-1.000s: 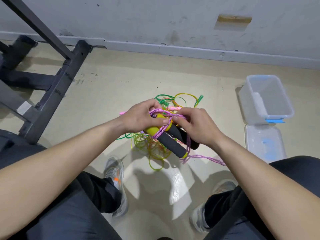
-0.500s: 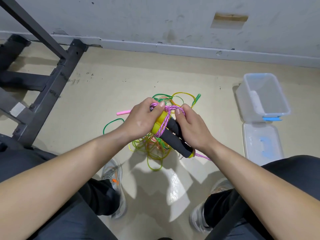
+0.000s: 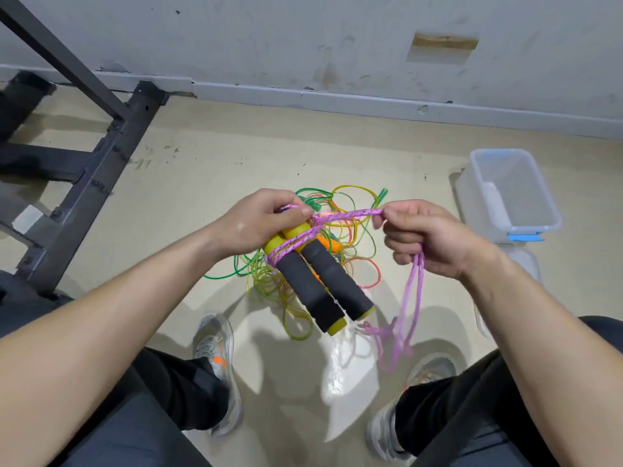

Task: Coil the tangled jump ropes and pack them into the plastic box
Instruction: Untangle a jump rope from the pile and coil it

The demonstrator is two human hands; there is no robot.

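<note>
My left hand (image 3: 259, 224) grips the yellow top ends of two black foam jump-rope handles (image 3: 323, 288), which point down and to the right. A pink braided rope (image 3: 413, 294) is wrapped around the handles. My right hand (image 3: 435, 241) pinches a stretch of that rope pulled out to the right, and loose loops hang below it. On the floor under the handles lies a tangle of green, yellow and red jump ropes (image 3: 340, 210). The clear plastic box (image 3: 512, 193) stands open at the right.
The box lid (image 3: 526, 264) lies on the floor in front of the box, partly behind my right arm. A dark metal frame (image 3: 94, 170) stands at the left. The wall's baseboard (image 3: 337, 99) runs behind. My legs and shoes are at the bottom.
My right hand has left the handles and moved right, pulling a length of pink rope out. The handles now hang lower from my left hand.
</note>
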